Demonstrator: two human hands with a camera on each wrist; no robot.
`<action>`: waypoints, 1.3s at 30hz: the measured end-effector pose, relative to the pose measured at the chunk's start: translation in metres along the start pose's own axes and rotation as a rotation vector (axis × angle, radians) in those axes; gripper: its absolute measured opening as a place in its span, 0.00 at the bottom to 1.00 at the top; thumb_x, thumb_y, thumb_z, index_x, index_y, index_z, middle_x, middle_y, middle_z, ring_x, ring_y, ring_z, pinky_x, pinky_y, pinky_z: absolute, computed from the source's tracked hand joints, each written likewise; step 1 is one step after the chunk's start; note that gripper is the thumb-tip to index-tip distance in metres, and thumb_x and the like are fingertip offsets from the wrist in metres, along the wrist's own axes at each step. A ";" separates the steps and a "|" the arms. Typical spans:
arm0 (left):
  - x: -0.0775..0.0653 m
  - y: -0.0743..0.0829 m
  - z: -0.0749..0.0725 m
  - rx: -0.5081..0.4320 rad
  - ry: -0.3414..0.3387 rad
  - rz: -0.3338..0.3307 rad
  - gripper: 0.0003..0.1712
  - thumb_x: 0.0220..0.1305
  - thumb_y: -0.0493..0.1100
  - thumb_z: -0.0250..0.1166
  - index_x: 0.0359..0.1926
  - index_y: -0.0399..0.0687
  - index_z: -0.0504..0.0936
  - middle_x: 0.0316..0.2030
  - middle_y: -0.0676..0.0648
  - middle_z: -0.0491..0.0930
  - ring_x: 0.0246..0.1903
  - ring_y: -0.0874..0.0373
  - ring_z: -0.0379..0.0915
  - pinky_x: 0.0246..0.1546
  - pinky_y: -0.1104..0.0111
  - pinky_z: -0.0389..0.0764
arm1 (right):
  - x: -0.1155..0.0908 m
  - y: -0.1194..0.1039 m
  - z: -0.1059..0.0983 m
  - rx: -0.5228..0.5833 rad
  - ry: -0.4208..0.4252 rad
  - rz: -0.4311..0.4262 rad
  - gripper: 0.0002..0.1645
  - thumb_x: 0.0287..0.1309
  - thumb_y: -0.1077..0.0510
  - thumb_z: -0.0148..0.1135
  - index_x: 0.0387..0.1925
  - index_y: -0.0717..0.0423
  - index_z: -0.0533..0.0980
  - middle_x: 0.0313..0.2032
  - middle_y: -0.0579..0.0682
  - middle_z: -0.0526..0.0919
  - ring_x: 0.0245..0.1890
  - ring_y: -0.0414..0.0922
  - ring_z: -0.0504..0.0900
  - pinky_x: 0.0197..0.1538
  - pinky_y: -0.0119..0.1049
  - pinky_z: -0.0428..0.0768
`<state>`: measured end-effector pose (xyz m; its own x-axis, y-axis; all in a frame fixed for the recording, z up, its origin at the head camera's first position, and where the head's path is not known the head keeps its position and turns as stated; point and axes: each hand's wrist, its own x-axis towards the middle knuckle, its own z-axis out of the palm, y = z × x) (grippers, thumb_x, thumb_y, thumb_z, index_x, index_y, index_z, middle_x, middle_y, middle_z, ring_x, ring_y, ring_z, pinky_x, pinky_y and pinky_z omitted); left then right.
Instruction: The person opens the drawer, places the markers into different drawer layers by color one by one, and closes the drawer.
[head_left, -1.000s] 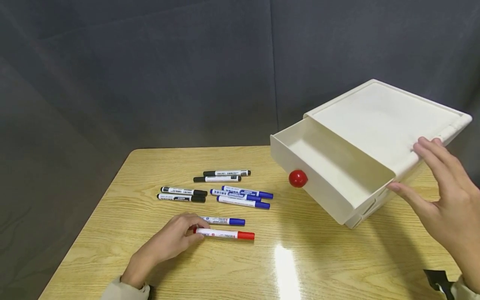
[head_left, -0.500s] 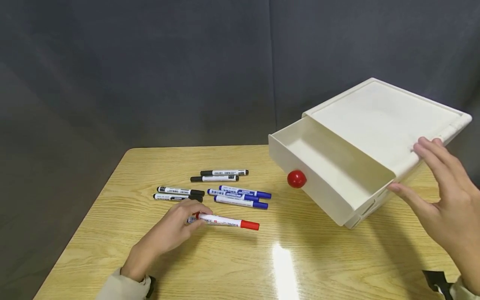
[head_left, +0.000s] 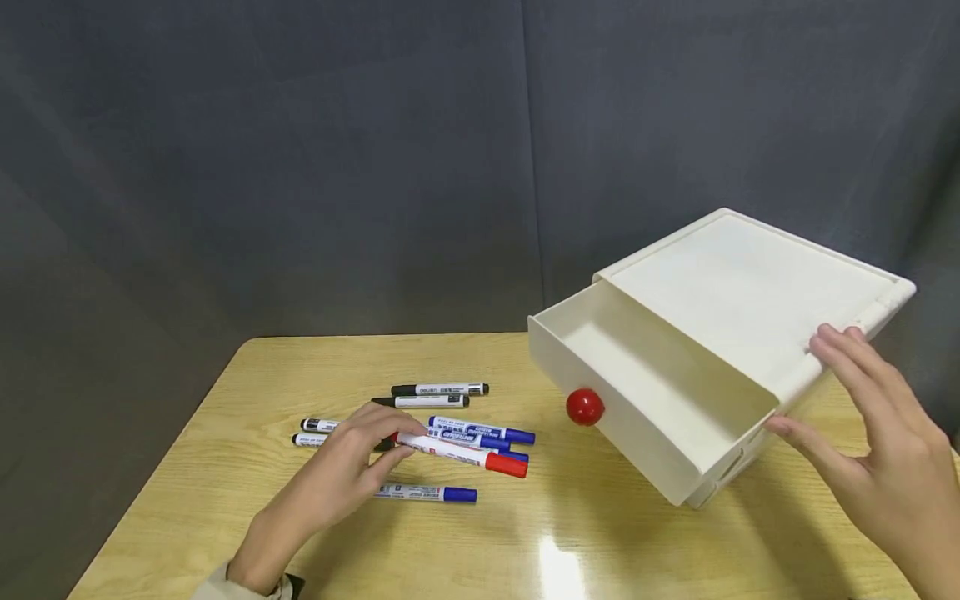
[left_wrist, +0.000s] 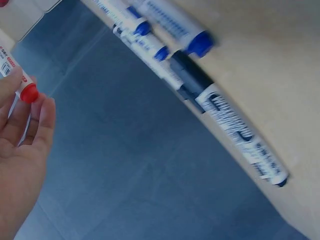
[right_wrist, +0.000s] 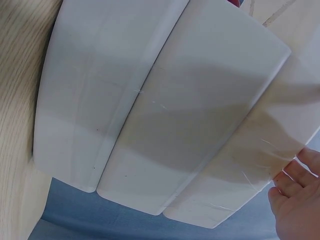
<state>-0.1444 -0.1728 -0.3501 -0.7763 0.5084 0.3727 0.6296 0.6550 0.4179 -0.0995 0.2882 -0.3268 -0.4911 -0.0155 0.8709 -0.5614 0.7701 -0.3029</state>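
My left hand (head_left: 330,479) pinches a red marker (head_left: 459,451) near its left end, between thumb and fingers. The marker is held above the table, its red cap pointing right, in front of several blue markers (head_left: 517,436). In the left wrist view the fingers grip the red marker (left_wrist: 11,65) at the left edge. At the right, my right hand (head_left: 892,442) rests its fingertips on the top edge of a white drawer unit (head_left: 757,292), thumb at the front corner. The unit's top drawer (head_left: 622,425) is pulled out, with nothing visible inside.
A red round knob (head_left: 585,407) juts from the drawer front. Black markers (head_left: 441,389) lie farther back, others (head_left: 318,424) partly behind my left hand. A single blue marker (head_left: 427,493) lies nearer me. A dark curtain (head_left: 375,167) hangs behind the wooden table (head_left: 225,467).
My left hand has lifted the red marker off the table and moved it away from me, past the single blue marker. The view has tilted up slightly. My right hand stays at the drawer unit.
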 end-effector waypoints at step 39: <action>0.113 0.060 -0.040 -0.077 0.108 0.334 0.15 0.60 0.33 0.70 0.49 0.43 0.85 0.46 0.50 0.86 0.48 0.58 0.75 0.49 0.66 0.80 | 0.012 0.007 0.004 -0.042 -0.047 0.040 0.54 0.52 0.23 0.57 0.63 0.64 0.73 0.65 0.59 0.75 0.73 0.44 0.64 0.73 0.22 0.58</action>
<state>-0.1927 -0.0982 -0.2500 -0.5221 0.6227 0.5828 0.8517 0.4164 0.3182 -0.1119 0.2912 -0.3202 -0.5437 -0.0132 0.8392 -0.5126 0.7969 -0.3195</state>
